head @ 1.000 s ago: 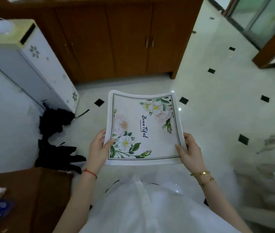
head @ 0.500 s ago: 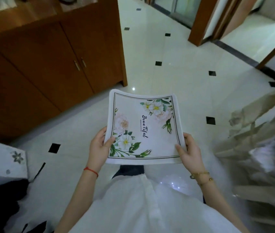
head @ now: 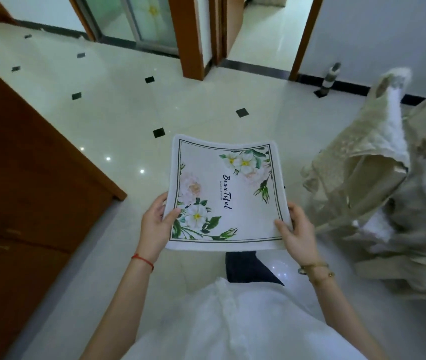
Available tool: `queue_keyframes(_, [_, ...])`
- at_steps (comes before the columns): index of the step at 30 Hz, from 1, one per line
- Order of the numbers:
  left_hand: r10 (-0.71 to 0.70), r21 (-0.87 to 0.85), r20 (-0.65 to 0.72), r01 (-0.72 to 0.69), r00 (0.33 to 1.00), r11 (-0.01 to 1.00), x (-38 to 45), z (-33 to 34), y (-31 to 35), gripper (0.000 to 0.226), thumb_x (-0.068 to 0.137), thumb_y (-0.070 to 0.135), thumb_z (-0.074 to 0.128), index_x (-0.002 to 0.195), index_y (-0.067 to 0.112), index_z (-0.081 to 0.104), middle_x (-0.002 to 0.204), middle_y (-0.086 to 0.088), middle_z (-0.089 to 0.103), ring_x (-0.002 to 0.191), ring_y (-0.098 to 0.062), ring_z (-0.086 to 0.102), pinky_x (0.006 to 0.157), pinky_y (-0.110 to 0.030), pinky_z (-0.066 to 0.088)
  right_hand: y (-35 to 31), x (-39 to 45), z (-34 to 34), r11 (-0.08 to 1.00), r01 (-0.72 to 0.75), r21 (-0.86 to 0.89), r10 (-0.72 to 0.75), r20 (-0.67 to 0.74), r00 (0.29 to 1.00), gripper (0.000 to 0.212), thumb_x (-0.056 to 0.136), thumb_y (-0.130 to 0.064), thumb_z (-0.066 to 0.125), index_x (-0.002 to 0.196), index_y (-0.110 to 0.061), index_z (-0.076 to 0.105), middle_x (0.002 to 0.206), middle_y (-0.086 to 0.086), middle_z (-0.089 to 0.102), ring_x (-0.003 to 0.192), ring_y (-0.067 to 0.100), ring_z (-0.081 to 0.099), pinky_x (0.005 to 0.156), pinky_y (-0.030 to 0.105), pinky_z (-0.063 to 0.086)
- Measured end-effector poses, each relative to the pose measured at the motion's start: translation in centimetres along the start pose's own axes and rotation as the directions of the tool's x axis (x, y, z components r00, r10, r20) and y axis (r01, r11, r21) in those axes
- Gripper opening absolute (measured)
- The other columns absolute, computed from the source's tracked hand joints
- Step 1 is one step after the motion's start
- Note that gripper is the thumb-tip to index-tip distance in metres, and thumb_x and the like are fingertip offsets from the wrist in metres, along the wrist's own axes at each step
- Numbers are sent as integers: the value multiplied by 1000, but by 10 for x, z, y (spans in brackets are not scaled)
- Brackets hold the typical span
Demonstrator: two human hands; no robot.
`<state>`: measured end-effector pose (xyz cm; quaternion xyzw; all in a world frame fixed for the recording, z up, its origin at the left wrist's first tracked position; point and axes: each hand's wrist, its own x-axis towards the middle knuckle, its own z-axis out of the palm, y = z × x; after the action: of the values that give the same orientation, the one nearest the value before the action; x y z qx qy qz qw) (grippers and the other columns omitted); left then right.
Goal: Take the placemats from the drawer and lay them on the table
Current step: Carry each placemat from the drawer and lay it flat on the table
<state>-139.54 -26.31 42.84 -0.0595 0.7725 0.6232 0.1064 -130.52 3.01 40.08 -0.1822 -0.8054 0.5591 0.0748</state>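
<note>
I hold a white placemat (head: 235,203) with printed flowers, a dark border line and the word "Beautiful" flat in front of my waist, above the tiled floor. My left hand (head: 154,224) grips its near left edge, thumb on top. My right hand (head: 297,232) grips the near right corner, thumb on top. Whether there is more than one mat in the stack I cannot tell. No drawer and no table top show clearly.
A brown wooden cabinet (head: 24,190) fills the left side. Chairs draped in beige fabric covers (head: 362,165) stand on the right. Ahead are a glass door (head: 149,19), wooden door frames (head: 191,37) and an open doorway. The floor (head: 128,113) is pale tile with small black insets.
The view has swung to the right: the cabinet slid from ahead to the left, and the covered chairs and doorways came into view. Both hands kept the same hold on the placemat.
</note>
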Motion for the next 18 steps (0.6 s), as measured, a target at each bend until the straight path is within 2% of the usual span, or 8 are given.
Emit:
queue_keyframes(3, [19, 40, 58, -21, 998, 999, 76, 37, 17, 48, 85, 18, 68, 131, 19, 53, 124, -6, 64, 113, -25, 62, 98, -54, 47, 3, 63, -12, 1000, -19, 3, 20, -67, 998, 38, 86, 2, 58, 116, -20, 50, 106, -8, 63, 94, -10, 59, 81, 8, 46])
queue_keyframes(6, [25, 33, 96, -28, 995, 999, 144, 83, 51, 41, 87, 12, 65, 126, 21, 56, 120, -7, 66, 108, -26, 65, 96, -54, 49, -3, 134, -37, 1000, -22, 17, 23, -109, 994, 38, 86, 6, 56, 112, -22, 50, 103, -7, 63, 91, -8, 60, 77, 7, 45])
queue_keyframes(8, [37, 39, 115, -41, 993, 998, 191, 114, 79, 42, 88, 13, 65, 127, 22, 55, 119, -7, 67, 107, -27, 65, 95, -54, 49, -8, 189, -58, 1000, -28, -3, 28, -116, 993, 40, 86, 1, 58, 109, -31, 50, 102, -10, 65, 92, 0, 62, 81, 17, 48])
queue_keyframes(10, [63, 44, 137, -70, 989, 997, 240, 144, 106, 44, 87, 14, 66, 129, 22, 55, 119, -6, 67, 107, -27, 65, 95, -53, 50, -13, 244, -78, 999, -19, -35, 14, -134, 991, 33, 84, -12, 60, 109, -32, 52, 101, -9, 66, 92, 9, 64, 82, 27, 49])
queue_keyframes(11, [69, 37, 145, -75, 987, 996, 263, 158, 119, 42, 88, 12, 65, 128, 21, 56, 117, -6, 68, 104, -26, 66, 93, -52, 51, -16, 269, -86, 999, -20, -38, 14, -152, 988, 31, 83, -15, 60, 110, -29, 52, 100, -10, 66, 91, 6, 64, 82, 26, 49])
queue_keyframes(14, [87, 24, 157, -92, 984, 995, 316, 194, 150, 38, 89, 7, 63, 123, 23, 57, 108, -2, 71, 97, -20, 69, 90, -48, 54, -24, 330, -103, 998, 2, -61, -14, -196, 980, 33, 83, -6, 60, 112, -19, 51, 98, -10, 64, 88, -6, 61, 77, 12, 45])
queue_keyframes(15, [93, 19, 168, -97, 981, 995, 333, 206, 157, 37, 89, 7, 62, 121, 25, 58, 107, 0, 71, 96, -19, 69, 89, -46, 55, -24, 348, -107, 998, -2, -61, -11, -206, 978, 32, 83, -7, 59, 113, -16, 51, 99, -10, 64, 88, -5, 61, 78, 13, 46])
queue_keyframes(18, [93, 12, 207, -98, 974, 995, 389, 238, 176, 37, 89, 8, 62, 116, 33, 59, 102, 7, 72, 94, -18, 70, 84, -42, 57, -19, 403, -120, 998, -49, -32, 40, -229, 973, 35, 84, -13, 59, 118, -15, 51, 104, -8, 65, 93, 4, 62, 83, 28, 50])
